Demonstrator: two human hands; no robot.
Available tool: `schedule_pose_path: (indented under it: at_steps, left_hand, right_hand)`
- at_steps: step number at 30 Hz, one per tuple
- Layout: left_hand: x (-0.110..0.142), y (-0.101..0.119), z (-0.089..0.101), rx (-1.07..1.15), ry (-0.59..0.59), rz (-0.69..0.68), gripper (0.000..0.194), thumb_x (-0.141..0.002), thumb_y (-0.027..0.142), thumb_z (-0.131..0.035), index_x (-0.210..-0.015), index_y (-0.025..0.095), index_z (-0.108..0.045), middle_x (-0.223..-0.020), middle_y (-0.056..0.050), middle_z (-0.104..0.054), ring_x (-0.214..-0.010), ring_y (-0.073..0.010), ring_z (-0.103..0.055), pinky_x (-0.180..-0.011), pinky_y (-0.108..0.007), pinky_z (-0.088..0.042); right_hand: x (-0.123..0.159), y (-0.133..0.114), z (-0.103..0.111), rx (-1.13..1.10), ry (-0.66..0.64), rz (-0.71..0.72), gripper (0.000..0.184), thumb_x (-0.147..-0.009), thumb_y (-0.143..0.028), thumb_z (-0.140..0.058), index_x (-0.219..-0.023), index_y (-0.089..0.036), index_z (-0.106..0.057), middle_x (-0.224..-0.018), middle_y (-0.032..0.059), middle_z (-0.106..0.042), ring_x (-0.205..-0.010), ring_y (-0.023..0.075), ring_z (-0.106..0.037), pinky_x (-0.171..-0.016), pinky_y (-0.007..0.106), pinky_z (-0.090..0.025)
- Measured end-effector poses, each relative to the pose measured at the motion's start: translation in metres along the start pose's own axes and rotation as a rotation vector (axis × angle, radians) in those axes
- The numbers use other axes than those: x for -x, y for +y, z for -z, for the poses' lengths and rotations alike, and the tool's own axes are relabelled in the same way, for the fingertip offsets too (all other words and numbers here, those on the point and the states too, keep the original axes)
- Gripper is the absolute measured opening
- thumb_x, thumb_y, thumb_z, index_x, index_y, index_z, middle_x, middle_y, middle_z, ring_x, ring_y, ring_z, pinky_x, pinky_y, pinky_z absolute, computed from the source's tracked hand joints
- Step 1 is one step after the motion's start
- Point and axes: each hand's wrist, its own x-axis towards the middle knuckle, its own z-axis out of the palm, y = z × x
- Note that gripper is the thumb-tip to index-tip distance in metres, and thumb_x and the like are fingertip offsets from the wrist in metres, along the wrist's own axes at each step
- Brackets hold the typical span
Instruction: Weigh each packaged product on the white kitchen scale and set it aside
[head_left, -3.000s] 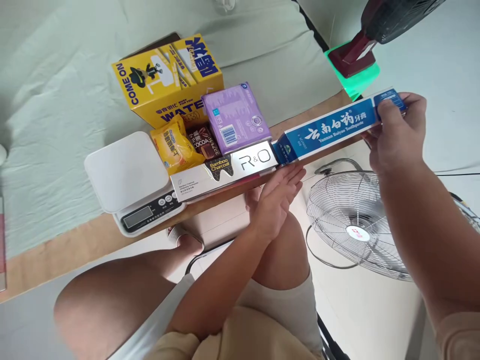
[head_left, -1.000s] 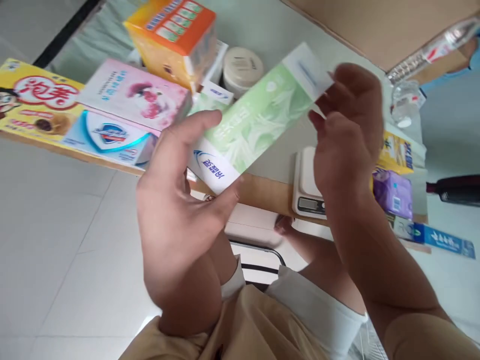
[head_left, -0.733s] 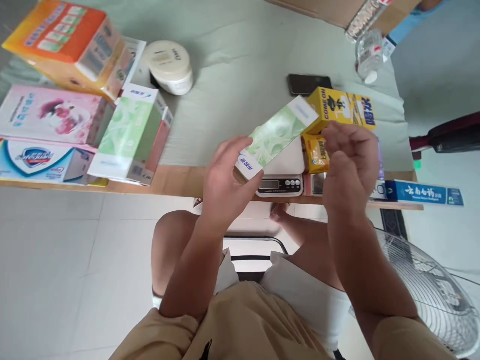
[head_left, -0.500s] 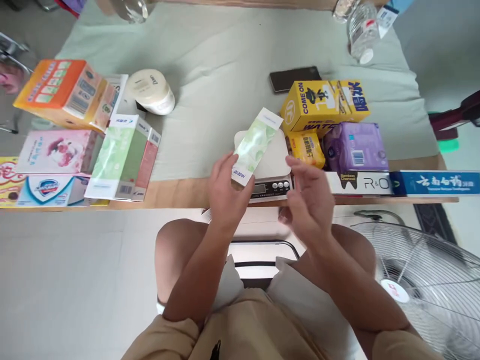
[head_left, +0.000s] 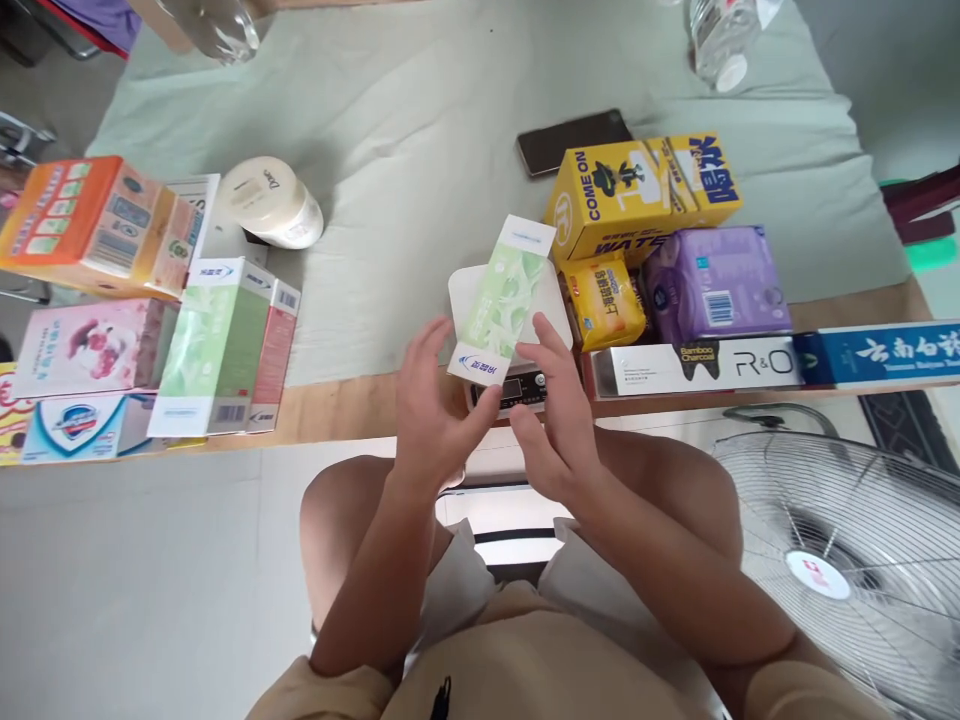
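A green and white carton (head_left: pixel 504 300) lies at a slant on the white plate of a kitchen scale (head_left: pixel 559 310). My left hand (head_left: pixel 439 410) is open at the carton's lower left, its thumb near the bottom end and its fingers spread beside the scale. On the other side, my right hand (head_left: pixel 555 420) is open too, fingers apart, with fingertips close to the carton's right edge; whether they touch it I cannot tell. Part of the scale's display and buttons (head_left: pixel 517 388) shows between the hands.
Right of the scale are a yellow carton (head_left: pixel 637 195), a yellow soap pack (head_left: pixel 606 300), a purple pack (head_left: pixel 716 280) and toothpaste boxes (head_left: pixel 697 367). A phone (head_left: pixel 574 140) lies behind. Leftward stand several boxes (head_left: pixel 217 340) and a cream jar (head_left: pixel 274 200). A fan (head_left: pixel 825 560) stands at lower right.
My left hand has let go of the carton, which now rests on the scale. My right hand has come in leftward to the carton's right edge. The camera view has shifted a little.
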Motion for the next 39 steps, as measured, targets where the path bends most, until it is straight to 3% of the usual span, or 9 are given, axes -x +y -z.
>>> schedule_pose_path:
  at_steps: [5,13,17,20,23,25,28,32,39]
  left_hand:
    - [0.000,0.008,-0.012,0.041,-0.129,0.063,0.085,-0.089,0.051,-0.081,-0.160,0.025,-0.044,-0.159,-0.017,-0.058,-0.147,-0.0353,-0.058,-0.118,-0.052,-0.055]
    - [0.000,0.013,-0.014,0.176,0.130,0.294,0.065,-0.085,0.035,-0.084,-0.147,0.030,-0.065,-0.138,-0.008,-0.073,-0.122,-0.0295,-0.074,-0.105,-0.046,-0.064]
    - [-0.005,0.023,0.007,0.229,0.293,0.087,0.063,-0.076,0.034,-0.090,-0.137,0.037,-0.074,-0.131,-0.001,-0.077,-0.119,-0.0287,-0.075,-0.107,-0.048,-0.065]
    - [-0.011,0.037,0.017,0.273,0.318,-0.123,0.071,-0.065,0.037,-0.092,-0.134,0.042,-0.075,-0.131,0.003,-0.077,-0.118,-0.0328,-0.074,-0.109,-0.057,-0.063]
    - [-0.018,0.061,0.012,0.331,0.205,-0.225,0.070,-0.067,0.041,-0.090,-0.135,0.043,-0.074,-0.129,0.003,-0.079,-0.109,-0.0318,-0.076,-0.102,-0.056,-0.067]
    - [-0.024,0.079,-0.002,0.372,0.063,-0.275,0.071,-0.071,0.036,-0.089,-0.139,0.041,-0.072,-0.132,0.000,-0.078,-0.111,-0.0298,-0.077,-0.096,-0.049,-0.069]
    - [-0.036,0.097,-0.027,0.442,-0.213,-0.309,0.076,-0.073,0.023,-0.084,-0.145,0.040,-0.067,-0.139,-0.001,-0.076,-0.121,-0.0274,-0.075,-0.097,-0.041,-0.069]
    - [-0.052,0.100,-0.056,0.414,-0.494,-0.209,0.074,-0.073,0.025,-0.080,-0.145,0.034,-0.066,-0.147,-0.005,-0.071,-0.131,-0.0305,-0.071,-0.103,-0.040,-0.066]
    - [-0.069,0.091,-0.069,0.403,-0.506,-0.058,0.071,-0.063,0.028,-0.078,-0.133,0.022,-0.071,-0.133,-0.013,-0.076,-0.108,-0.0303,-0.076,-0.083,-0.037,-0.067]
  right_hand:
    - [0.000,0.002,-0.002,0.015,-0.057,-0.105,0.043,-0.103,-0.038,-0.050,-0.146,-0.029,-0.051,-0.176,0.0139,-0.036,-0.165,0.0304,-0.037,-0.122,0.057,-0.051]
    - [-0.010,0.006,0.002,-0.110,-0.225,-0.034,0.049,-0.103,-0.044,-0.051,-0.147,-0.023,-0.047,-0.173,0.0193,-0.041,-0.165,0.0265,-0.035,-0.125,0.051,-0.049]
    - [-0.017,-0.005,0.012,-0.142,-0.172,0.094,0.044,-0.101,-0.041,-0.050,-0.143,-0.028,-0.048,-0.165,0.0141,-0.052,-0.159,0.0249,-0.047,-0.127,0.052,-0.049]
    - [-0.026,-0.022,0.042,-0.145,0.101,0.164,0.037,-0.097,-0.035,-0.051,-0.134,-0.037,-0.056,-0.149,0.0032,-0.066,-0.150,0.0242,-0.056,-0.129,0.055,-0.046]
    - [-0.038,-0.038,0.096,-0.163,0.448,0.136,0.038,-0.091,-0.025,-0.057,-0.123,-0.043,-0.068,-0.139,-0.0062,-0.069,-0.148,0.0222,-0.058,-0.133,0.051,-0.041]
    - [-0.043,-0.043,0.134,-0.128,0.640,0.002,0.042,-0.090,-0.018,-0.050,-0.114,-0.041,-0.075,-0.136,-0.0072,-0.070,-0.146,0.0232,-0.059,-0.129,0.050,-0.045]
    - [-0.040,-0.039,0.176,-0.037,0.649,-0.045,0.028,-0.091,-0.031,-0.059,-0.108,-0.039,-0.080,-0.120,-0.0024,-0.074,-0.128,0.0265,-0.069,-0.116,0.051,-0.053]
    - [-0.028,-0.029,0.196,0.004,0.577,-0.167,0.026,-0.095,-0.028,-0.057,-0.105,-0.033,-0.080,-0.108,-0.0003,-0.071,-0.121,0.0249,-0.073,-0.114,0.051,-0.053]
    - [-0.025,-0.011,0.202,-0.081,0.513,-0.239,0.021,-0.098,-0.027,-0.057,-0.107,-0.028,-0.075,-0.106,0.0006,-0.073,-0.118,0.0237,-0.073,-0.109,0.050,-0.054]
